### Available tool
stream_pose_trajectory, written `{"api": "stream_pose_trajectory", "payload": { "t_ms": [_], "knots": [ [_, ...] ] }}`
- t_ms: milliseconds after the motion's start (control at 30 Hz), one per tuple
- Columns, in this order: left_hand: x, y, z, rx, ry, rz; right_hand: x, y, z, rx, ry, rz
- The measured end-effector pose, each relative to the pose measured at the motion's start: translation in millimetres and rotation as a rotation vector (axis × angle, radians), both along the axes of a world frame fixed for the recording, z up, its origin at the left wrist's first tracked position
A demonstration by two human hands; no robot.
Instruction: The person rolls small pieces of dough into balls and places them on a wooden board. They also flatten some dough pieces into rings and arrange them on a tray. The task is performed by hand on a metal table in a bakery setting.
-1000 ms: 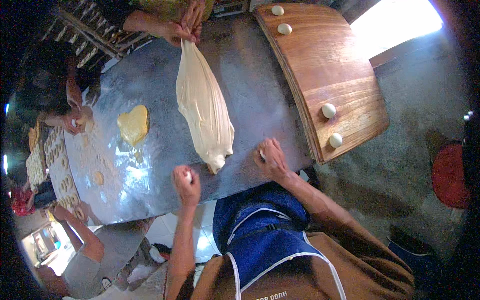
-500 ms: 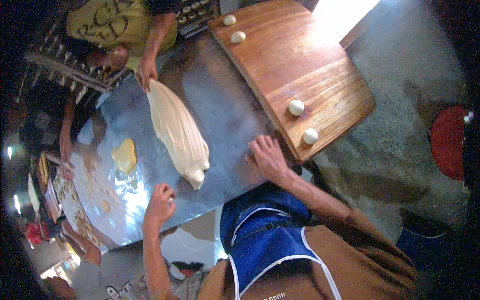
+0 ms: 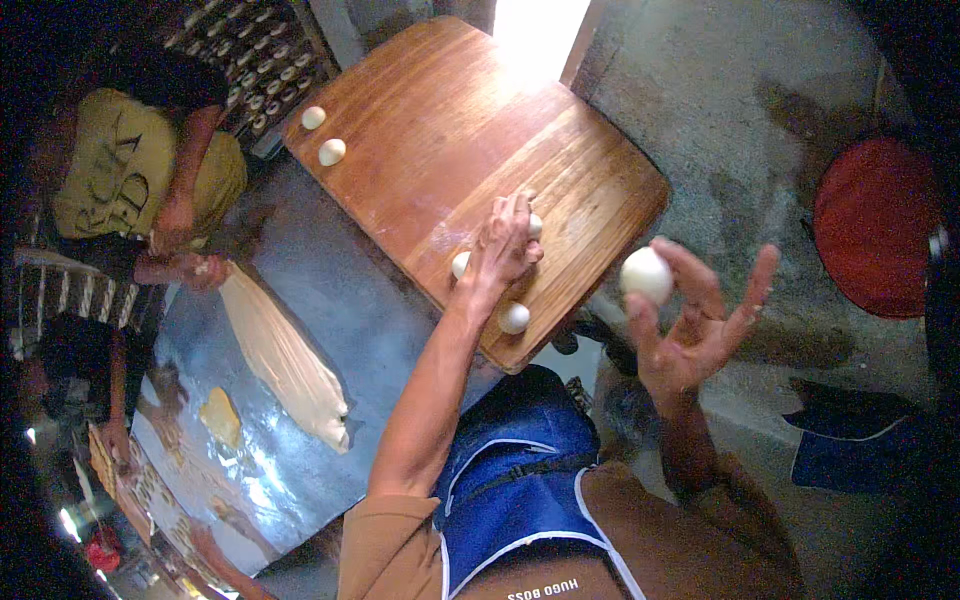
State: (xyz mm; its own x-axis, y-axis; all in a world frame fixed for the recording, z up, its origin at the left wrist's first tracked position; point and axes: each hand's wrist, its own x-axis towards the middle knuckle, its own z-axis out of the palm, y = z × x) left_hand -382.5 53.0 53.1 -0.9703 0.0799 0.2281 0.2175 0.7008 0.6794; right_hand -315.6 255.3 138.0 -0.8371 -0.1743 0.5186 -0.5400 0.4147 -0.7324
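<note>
On the wooden board [image 3: 430, 130], my left hand [image 3: 500, 250] is palm down with curled fingers, and a white dough ball [image 3: 535, 227] shows between its thumb and forefinger. Two more balls lie close by, one dough ball [image 3: 461, 265] beside the wrist and another dough ball [image 3: 514, 319] near the board's corner. Off the board's right edge, my right hand [image 3: 690, 335] is raised, pinching a round white dough ball [image 3: 646, 276] between thumb and forefinger, with its other fingers spread. Two dough balls [image 3: 332, 152] rest at the board's far left.
Left of the board, a long strip of dough [image 3: 285, 355] lies on the shiny metal table [image 3: 350, 490], its far end in a co-worker's hand [image 3: 205, 270]. A yellowish lump [image 3: 221, 417] sits nearby. A red round object [image 3: 875, 228] stands at the right.
The view has swung right. My left hand has moved from over the table onto the board among the dough balls. My right hand has left the table's edge and now holds up a dough ball.
</note>
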Motion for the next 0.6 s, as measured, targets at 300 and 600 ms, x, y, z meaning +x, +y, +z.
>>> {"api": "stream_pose_trajectory", "payload": {
  "t_ms": [300,600],
  "knots": [
    [228,-24,-32,0.131,0.105,0.626,8,-12,-84,0.481,-0.104,-0.084],
    [398,-128,-81,-0.013,-0.038,1.131,100,-84,-97,0.332,-0.185,0.437]
  ]
}}
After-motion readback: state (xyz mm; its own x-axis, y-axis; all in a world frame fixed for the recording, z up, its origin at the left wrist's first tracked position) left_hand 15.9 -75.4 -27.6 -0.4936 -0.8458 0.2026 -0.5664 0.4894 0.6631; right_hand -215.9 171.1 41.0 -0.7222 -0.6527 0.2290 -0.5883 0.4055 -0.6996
